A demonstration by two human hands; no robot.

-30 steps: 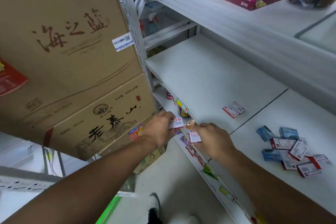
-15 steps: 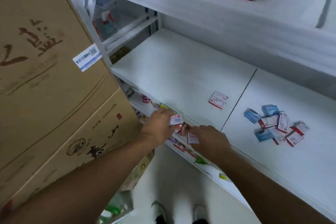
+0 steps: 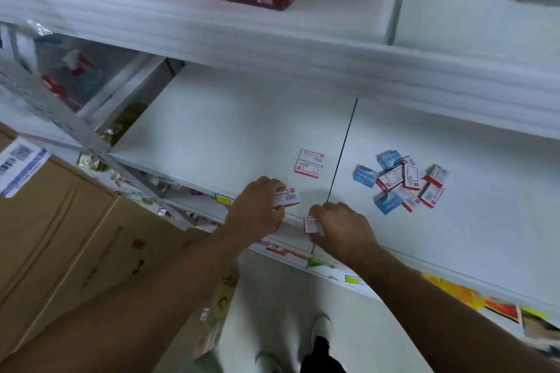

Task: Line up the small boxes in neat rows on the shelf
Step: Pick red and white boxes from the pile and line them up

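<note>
Both hands [image 3: 303, 215] (at shelf [image 3: 230, 136] edge) each hold a small box [image 3: 286, 197]

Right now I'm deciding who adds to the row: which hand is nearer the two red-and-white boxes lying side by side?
Left. The left hand is just below-left of the pair of red-and-white boxes; the right hand sits lower, further toward the shelf's front edge.

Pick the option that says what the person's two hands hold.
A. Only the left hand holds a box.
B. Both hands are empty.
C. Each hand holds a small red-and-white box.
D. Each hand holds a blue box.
C: the left hand grips one small red-and-white box, the right hand another, at the white shelf edge.
</note>
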